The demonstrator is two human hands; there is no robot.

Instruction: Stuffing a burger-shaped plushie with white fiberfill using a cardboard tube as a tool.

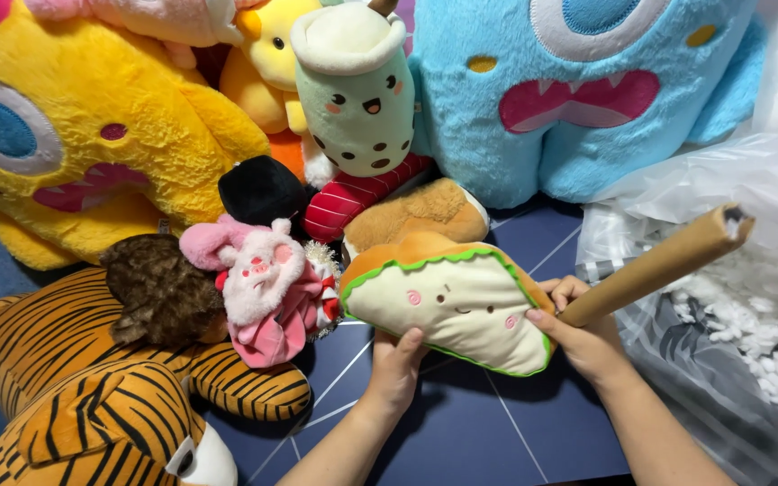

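Both hands on the sandwich plush (447,301), held just above the dark blue mat (497,432).
I see left hand (395,364) pinching its bottom edge, right hand (587,337) closed on its right corner and a cardboard tube (659,265); pink pig plush (267,283) just left.
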